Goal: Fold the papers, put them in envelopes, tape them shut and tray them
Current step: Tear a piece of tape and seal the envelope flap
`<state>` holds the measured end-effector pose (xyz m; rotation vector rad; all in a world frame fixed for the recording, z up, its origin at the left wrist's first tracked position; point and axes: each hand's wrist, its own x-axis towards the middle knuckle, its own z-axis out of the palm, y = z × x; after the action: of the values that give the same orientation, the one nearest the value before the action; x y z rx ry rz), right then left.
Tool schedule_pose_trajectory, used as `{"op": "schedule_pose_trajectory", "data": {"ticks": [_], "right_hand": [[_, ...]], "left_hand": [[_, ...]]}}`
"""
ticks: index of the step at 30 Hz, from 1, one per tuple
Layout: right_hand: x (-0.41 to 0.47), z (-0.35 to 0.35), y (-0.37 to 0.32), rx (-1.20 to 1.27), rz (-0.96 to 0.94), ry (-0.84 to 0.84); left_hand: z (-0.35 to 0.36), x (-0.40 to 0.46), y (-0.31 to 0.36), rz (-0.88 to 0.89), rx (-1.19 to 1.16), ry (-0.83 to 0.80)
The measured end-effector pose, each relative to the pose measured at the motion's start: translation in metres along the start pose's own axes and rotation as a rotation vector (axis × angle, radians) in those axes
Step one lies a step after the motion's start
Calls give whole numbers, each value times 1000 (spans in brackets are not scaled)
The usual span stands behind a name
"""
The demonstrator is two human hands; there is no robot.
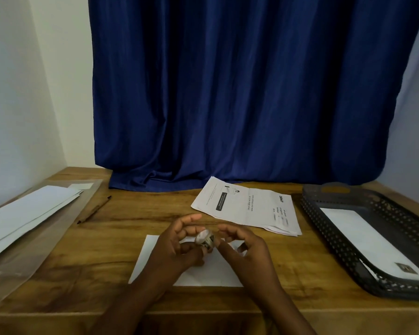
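Note:
A white envelope (205, 274) lies flat on the wooden table near its front edge, partly hidden by my hands. Just above it my left hand (177, 245) holds a small roll of tape (205, 238). My right hand (246, 245) is at the roll's right side, fingers curled, touching it. A small stack of printed papers (247, 206) lies behind the hands, toward the curtain. A dark perforated tray (344, 240) stands at the right with one white envelope (370, 243) in it.
Blank envelopes (27, 213) lie in an open clear plastic sleeve (22, 262) at the far left. A thin pen (93, 210) lies beside them. A blue curtain (228, 93) hangs behind the table and drapes onto its back edge.

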<state>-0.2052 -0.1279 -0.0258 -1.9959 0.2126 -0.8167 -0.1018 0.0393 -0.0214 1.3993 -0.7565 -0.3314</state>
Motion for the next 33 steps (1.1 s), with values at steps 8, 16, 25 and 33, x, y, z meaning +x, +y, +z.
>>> {"op": "schedule_pose_trajectory", "data": {"ticks": [8, 16, 25, 33], "right_hand": [[-8, -1, 4, -46, -33, -52], [-10, -3, 2, -51, -35, -75], [-12, -5, -1, -75, -35, -42], [-13, -5, -4, -3, -50, -26]], "left_hand": [[1, -6, -5, 33, 105, -6], [4, -7, -5, 37, 122, -8], [3, -7, -3, 12, 204, 3], [4, -8, -1, 27, 218, 17]]}}
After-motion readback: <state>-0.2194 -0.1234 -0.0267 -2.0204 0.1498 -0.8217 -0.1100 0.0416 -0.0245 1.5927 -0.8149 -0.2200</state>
